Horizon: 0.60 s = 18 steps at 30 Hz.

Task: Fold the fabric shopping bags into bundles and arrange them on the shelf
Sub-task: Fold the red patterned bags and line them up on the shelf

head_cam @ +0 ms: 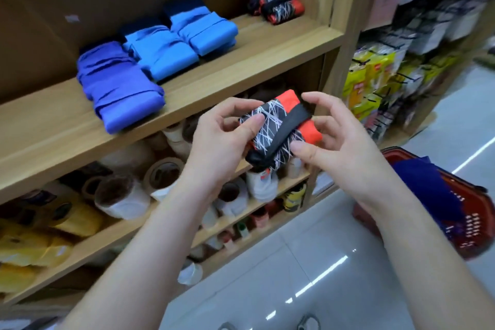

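Head view: we hold the bundle [263,126] in mid-air, in front of the shelf [241,67] and just below its front edge. The left hand [222,139] grips the bundle's left end, thumb on top. The right hand [334,139] pinches the right end, thumb pressing the patterned face. The strap [285,127] crosses it diagonally.

Our judgement: the wrap looks finished and placing comes next. We advise pressing on the strap until set-down, then seating the bundle beside the pair [276,7] at the shelf's back right corner, away from the blue bundles [160,48].
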Motion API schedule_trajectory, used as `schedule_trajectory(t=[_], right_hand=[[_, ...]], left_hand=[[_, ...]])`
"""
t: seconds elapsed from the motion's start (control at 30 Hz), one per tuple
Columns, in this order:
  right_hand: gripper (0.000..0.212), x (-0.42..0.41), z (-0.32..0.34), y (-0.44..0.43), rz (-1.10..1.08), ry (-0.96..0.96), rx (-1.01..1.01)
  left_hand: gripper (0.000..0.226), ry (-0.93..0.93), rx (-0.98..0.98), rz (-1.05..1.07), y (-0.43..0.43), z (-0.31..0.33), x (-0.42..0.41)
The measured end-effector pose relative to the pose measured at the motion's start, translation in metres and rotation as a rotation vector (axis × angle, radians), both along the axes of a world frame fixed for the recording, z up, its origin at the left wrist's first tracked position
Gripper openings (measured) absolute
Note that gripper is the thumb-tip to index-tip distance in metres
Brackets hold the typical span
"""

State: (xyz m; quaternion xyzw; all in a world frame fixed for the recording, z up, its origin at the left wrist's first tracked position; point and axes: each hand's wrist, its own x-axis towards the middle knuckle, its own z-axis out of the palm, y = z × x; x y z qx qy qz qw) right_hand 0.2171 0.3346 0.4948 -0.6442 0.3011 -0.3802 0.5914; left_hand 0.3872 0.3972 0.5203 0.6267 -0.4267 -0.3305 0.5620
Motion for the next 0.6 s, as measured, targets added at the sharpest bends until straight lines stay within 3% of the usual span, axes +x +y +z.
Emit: schedule_trajectory(t=[0.07, 0.23, 0.37, 0.6], right_hand=[[0.059, -0.010, 0.005, -0.015, 0.002, -0.007, -0.014], [0.034, -0.014, 0.007, -0.053, -0.071, -0.176, 0.238], [0.030, -0.006, 0.009, -0.077, -0.127, -0.206, 0.258], [0.035, 0.021, 0.026, -0.136, -0.069, -0.149, 0.197]], left_hand=[[0.012, -0.017, 0.037, -0.028, -0.017, 0.009, -0.009], [0.018, -0.084, 0.129, -0.146, -0.050, 0.027, -0.014], [0.023, -0.150, 0.185, -0.244, -0.075, 0.038, -0.009], [0.016, -0.250, 0.175, -0.220, -0.138, 0.072, 0.029]])
